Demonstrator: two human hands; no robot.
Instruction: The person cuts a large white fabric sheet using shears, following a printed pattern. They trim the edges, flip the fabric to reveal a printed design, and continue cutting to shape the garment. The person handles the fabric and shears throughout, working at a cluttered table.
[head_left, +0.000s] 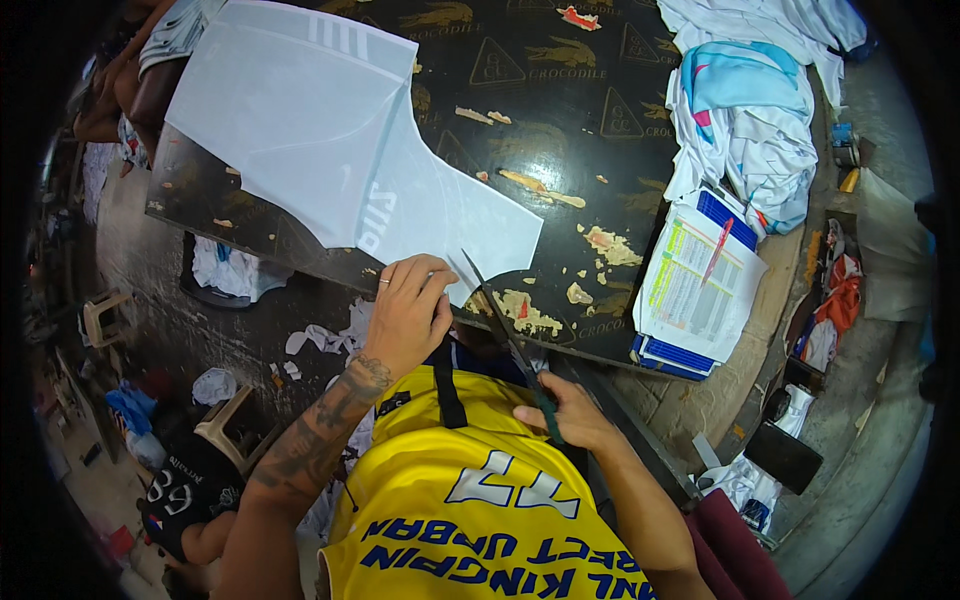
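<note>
My left hand (412, 305), fingers bent and close together, pinches the lower edge of white fabric panels (290, 110) spread over the dark patterned table (540, 90). The panels show pale printed stripes and lettering. My right hand (565, 410) grips long dark scissors (500, 315) by their handle, below the table's front edge. The blades point up and left, their tips on or just over the fabric, right of my left hand.
At the right sit piled white and cyan garments (745, 130) and printed sheets with a pen (700, 275). A co-worker in black (195, 500) is at lower left near plastic stools (230, 425). Another person (130, 90) is at upper left. Scraps (330, 335) lie beneath the table.
</note>
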